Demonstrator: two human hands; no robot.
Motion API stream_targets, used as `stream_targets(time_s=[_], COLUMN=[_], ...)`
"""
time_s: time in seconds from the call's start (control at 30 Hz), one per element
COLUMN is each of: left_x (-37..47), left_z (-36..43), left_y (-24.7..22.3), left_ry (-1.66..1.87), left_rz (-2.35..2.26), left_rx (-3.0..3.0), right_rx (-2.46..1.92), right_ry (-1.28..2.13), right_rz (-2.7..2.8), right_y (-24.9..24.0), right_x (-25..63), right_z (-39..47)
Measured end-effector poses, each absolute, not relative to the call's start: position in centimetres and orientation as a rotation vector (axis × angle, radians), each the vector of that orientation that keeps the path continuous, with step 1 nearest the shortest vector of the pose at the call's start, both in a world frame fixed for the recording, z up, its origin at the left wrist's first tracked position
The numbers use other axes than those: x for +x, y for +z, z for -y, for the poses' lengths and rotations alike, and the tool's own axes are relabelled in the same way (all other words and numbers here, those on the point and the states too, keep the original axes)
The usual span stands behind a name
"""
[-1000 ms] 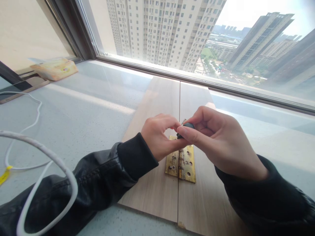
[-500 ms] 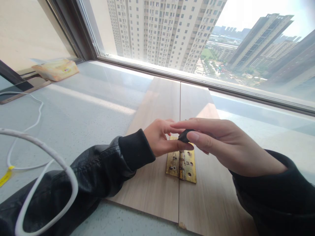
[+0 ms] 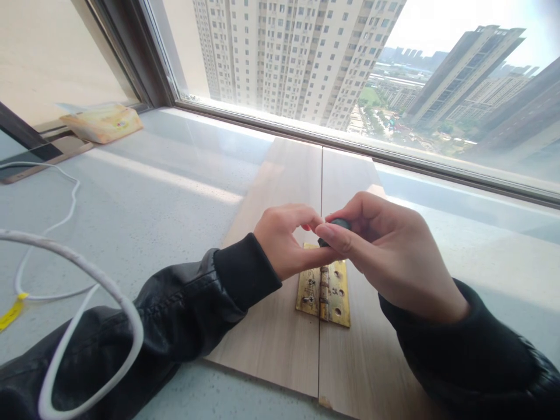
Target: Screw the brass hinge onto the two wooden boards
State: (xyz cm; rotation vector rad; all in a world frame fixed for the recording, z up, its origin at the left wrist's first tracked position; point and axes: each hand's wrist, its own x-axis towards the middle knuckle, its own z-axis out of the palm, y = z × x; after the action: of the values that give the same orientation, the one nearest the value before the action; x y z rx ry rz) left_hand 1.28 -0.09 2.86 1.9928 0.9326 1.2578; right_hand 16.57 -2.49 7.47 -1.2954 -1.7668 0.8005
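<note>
Two boards (image 3: 271,344) carry the hinge (image 3: 324,294) across their seam, and over its far end the right hand (image 3: 394,256) pinches a dark handle (image 3: 341,224), best kept steady, beside the half-curled left hand (image 3: 282,242), whose hold is hidden.

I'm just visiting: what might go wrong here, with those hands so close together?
The right hand pinches a small dark object over the brass hinge; if its grip slipped, the object might jab the left hand, whose fingers are right beside it. The white cable loops in front of the left sleeve, so it could perhaps snag if that arm moved.
</note>
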Motion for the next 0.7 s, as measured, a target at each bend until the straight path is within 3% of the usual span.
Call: stream_targets(time_s=[0.1, 0.47, 0.7], left_x=[1.3, 0.7, 1.0], left_z=[0.3, -0.6, 0.1], left_y=[3.0, 1.9, 2.7], left_ry=[1.296, 1.146, 1.294], left_rz=[-0.892, -0.576, -0.810], left_rx=[2.062, 1.994, 2.037], right_rx=[-1.294, -1.158, -1.193], right_ry=[0.722, 1.035, 1.034], right_rz=[1.783, 1.997, 1.993], right_y=[7.3, 8.5, 8.5], right_x=[16.4, 18.7, 17.7], right_z=[2.4, 2.3, 2.5])
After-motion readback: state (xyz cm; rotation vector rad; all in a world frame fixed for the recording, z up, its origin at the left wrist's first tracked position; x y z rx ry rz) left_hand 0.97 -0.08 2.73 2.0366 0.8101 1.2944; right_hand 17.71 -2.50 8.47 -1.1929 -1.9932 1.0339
